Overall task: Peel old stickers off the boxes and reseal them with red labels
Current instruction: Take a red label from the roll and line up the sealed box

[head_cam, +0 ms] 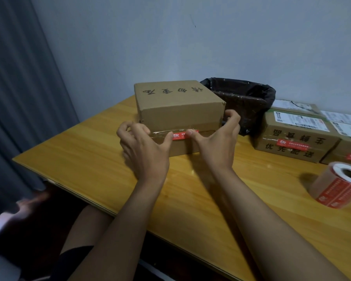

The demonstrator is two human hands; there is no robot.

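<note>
Both hands are up against the near face of the cardboard box (178,116), which stands on the wooden table (89,159) with its taped seam turned towards the person — I'd say so the thumbs can get at it. The left hand (144,147) and right hand (215,145) sit close together, fingers bent like claws over the box's side edges and holding nothing, while each thumb presses an end of the red label (180,136) flat across the seam; it looks like the sealing press. The box top carries large brushed Chinese characters, upside down from here and too loose to read surely. To the right a second box (294,136) shows printed "优先配送", a white shipping label and its own red strip. The roll of red labels (338,187) lies near the right edge — handy for the next one — and a black-lined bin (245,98) waits behind, presumably for peeled stickers.
</note>
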